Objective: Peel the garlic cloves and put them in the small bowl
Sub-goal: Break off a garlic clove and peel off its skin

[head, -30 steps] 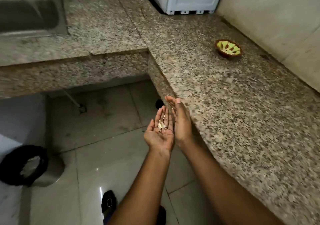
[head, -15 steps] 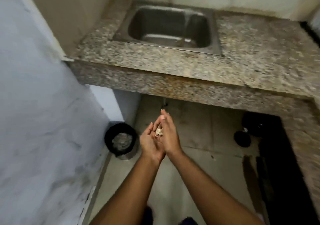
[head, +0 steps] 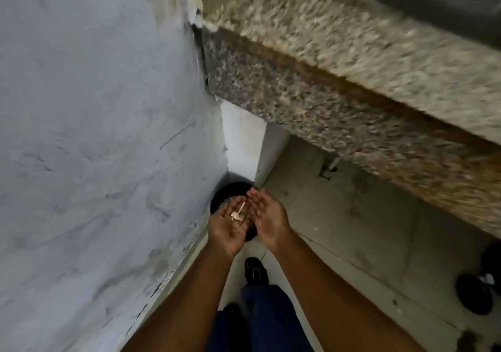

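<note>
Cupping garlic skins [head: 238, 214], left hand [head: 229, 225] flat; right hand [head: 267, 216] relaxed; bin [head: 227, 193] (mostly hidden).

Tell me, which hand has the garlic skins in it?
The left hand: pale garlic skins lie in its open palm above the black bin. The right hand beside it is bare.

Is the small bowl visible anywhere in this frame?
No: the frame shows only the left hand carrying garlic peels over the black bin, the right hand and the granite counter.
</note>
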